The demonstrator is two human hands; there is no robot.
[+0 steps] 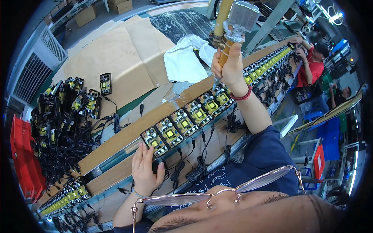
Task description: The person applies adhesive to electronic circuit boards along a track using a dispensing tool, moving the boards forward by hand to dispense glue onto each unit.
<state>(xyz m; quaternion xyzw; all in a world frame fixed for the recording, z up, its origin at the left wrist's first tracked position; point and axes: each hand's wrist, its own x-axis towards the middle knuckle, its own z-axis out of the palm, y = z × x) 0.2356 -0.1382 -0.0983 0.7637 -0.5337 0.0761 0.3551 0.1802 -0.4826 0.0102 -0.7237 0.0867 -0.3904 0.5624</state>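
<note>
The work looked partway along. A run of 6 circuit boards [184, 122] in black trays sat side by side on the surface [110, 180], in front of the person, their leads hanging over the near side. The right hand [232, 70] was clamped around an amber-bodied tool [233, 35], its narrow tip pointing down at the 6th board, at the far end of that run; whether it touched could not be told. The left hand [144, 171] lay with its fingers extended and its thumb spread, fingertips against the edge of the 1st board, gripping nothing visible.

Beyond the right wrist, a long row of similar boards [261, 70] was already lined up, reaching toward a co-worker [311, 68] in red; another lined-up row [68, 200] stood at lower left. Which of these had been worked on with the tool could not be made out.

Seemingly still left to line up was the tangled heap of boards and cables [58, 120] beside the red bin [25, 155], with 1 loose board [105, 83] lying apart on the cardboard [116, 54].
</note>
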